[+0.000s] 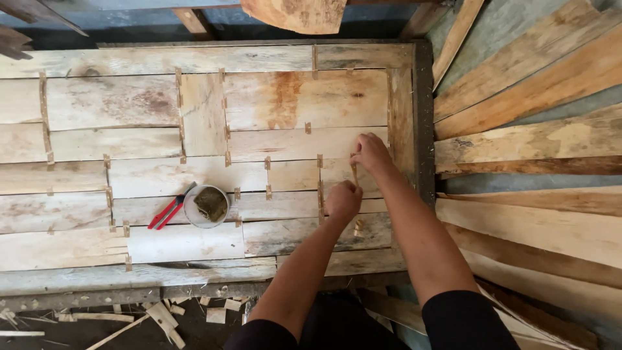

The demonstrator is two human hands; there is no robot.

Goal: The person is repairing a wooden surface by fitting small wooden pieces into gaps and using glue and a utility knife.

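Observation:
Both my hands work at the right part of a flat panel of pale wooden boards (272,97) joined edge to edge, with small wooden slips set in the seams. My left hand (342,199) is closed around the lower end of a thin wooden sliver (354,172) standing at a seam. My right hand (370,152) pinches the sliver's upper end, fingers pressed on the boards.
A round white tub (207,206) with dark brownish paste sits on the boards at centre left, with red-handled pliers (168,212) beside it. Loose long planks (531,84) fan out to the right. Wood offcuts (165,317) litter the floor below the panel's near edge.

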